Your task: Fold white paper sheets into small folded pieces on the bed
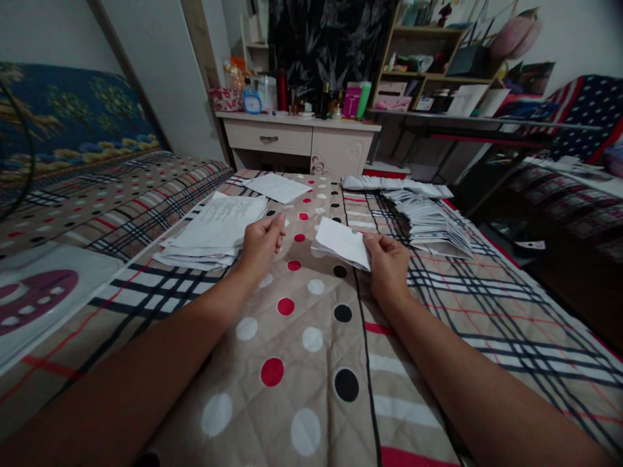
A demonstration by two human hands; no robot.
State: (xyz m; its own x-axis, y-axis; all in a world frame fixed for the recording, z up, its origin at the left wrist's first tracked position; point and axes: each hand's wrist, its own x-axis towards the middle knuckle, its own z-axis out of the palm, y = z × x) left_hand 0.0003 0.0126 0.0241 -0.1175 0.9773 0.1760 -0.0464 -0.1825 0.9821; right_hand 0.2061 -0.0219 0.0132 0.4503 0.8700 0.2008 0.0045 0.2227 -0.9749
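My right grip point(390, 261) pinches a folded, rectangular white paper point(341, 240) by its right end, just right of frame centre; my left grip point(264, 240) curls closed, nothing visible inside; light, flat pressure should keep the fold neat

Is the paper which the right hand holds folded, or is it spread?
It looks folded: the paper shows layered edges and appears smaller than the sheets stacked at left.
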